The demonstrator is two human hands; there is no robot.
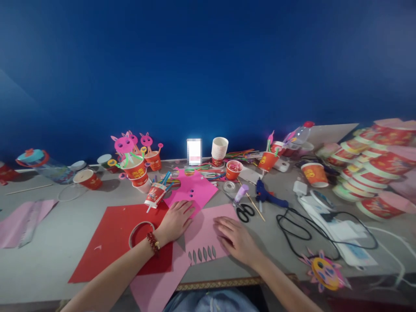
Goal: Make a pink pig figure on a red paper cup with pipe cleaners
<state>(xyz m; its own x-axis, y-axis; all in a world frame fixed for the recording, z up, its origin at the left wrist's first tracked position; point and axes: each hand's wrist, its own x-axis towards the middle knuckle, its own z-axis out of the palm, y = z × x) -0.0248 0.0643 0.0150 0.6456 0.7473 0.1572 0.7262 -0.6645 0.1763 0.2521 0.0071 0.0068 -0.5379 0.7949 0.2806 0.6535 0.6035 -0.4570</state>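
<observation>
A light pink paper sheet (206, 232) lies in front of me, with several leaf-shaped slits cut near its lower edge. My left hand (177, 220) rests flat, fingers stretched over the edge where a bright pink sheet (203, 190) meets the light pink one. That bright sheet has a cut-out edge and a few small dark dots. On the right part of the light pink sheet lies my right hand (236, 239), fingers extended and slightly bent. Red paper (104, 236) spreads under my left wrist, with a pale ring (131, 237) on it, partly behind the forearm.
Black-handled scissors (245, 212), a purple glue stick (241, 193) and a blue glue gun (268, 197) lie right of the paper. Stacked decorated cups (383, 164) crowd the far right near a power strip (354, 251). Red cups with pink figures (123, 145) stand back left.
</observation>
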